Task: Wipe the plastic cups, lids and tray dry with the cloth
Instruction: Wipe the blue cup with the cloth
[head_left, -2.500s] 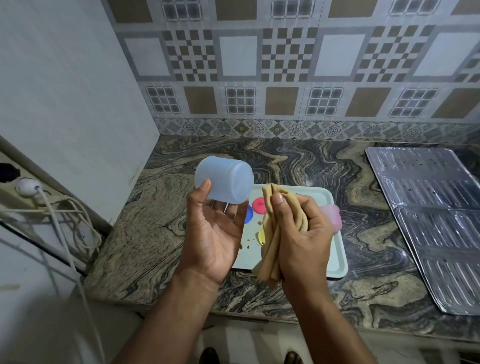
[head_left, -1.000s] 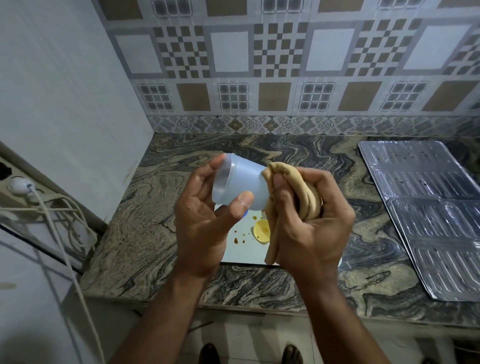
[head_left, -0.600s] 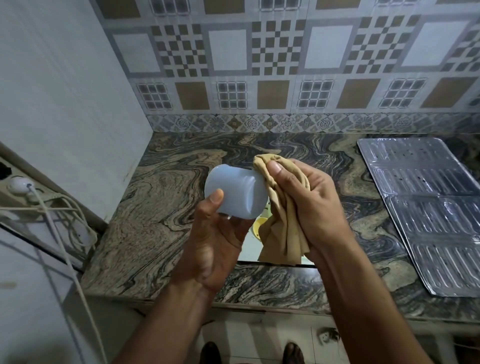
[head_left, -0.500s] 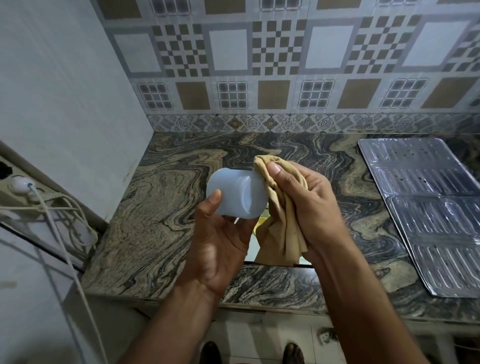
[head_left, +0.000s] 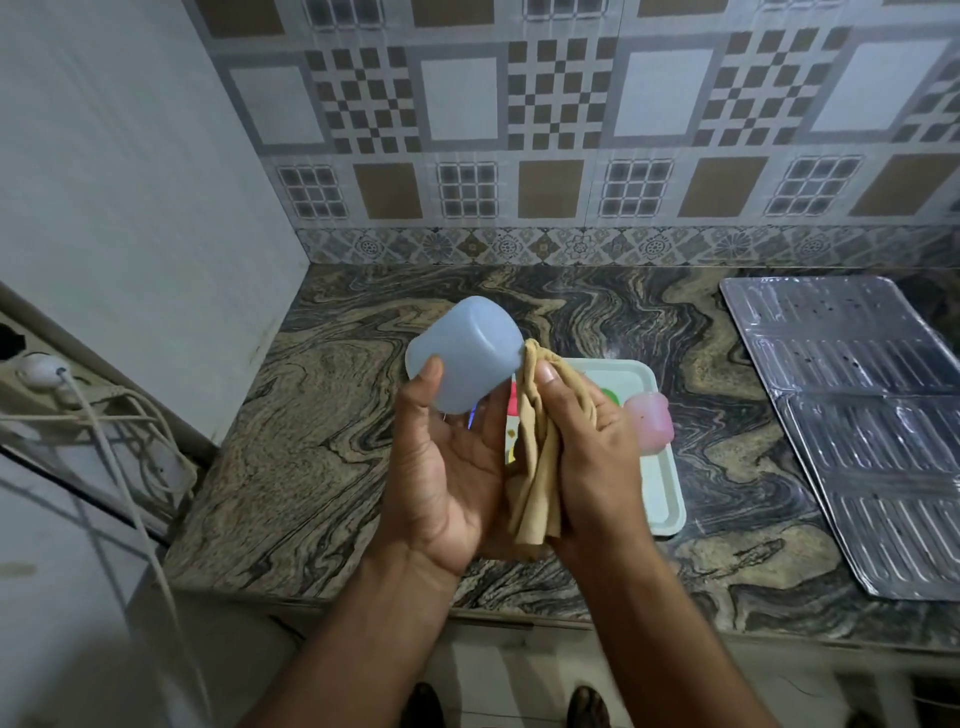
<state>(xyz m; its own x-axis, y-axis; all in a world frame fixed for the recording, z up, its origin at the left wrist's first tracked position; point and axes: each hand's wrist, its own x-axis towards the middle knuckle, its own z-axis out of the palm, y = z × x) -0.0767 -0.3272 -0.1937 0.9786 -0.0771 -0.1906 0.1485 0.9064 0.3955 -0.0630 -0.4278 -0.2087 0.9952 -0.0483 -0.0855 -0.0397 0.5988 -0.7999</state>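
Cup (head_left: 462, 353) rolled base-up, mouth toward cloth (head_left: 535, 447) bunched in right hand (head_left: 587, 457); left hand (head_left: 447, 467) grips its wall.

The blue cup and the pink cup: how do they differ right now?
The blue cup is held up in the left hand, tilted with its base toward the camera; the pink cup lies on the tray, untouched. The cloth in the right hand meets the blue cup, not the pink one. The blue cup looks larger, though it is nearer. Both are translucent plastic.
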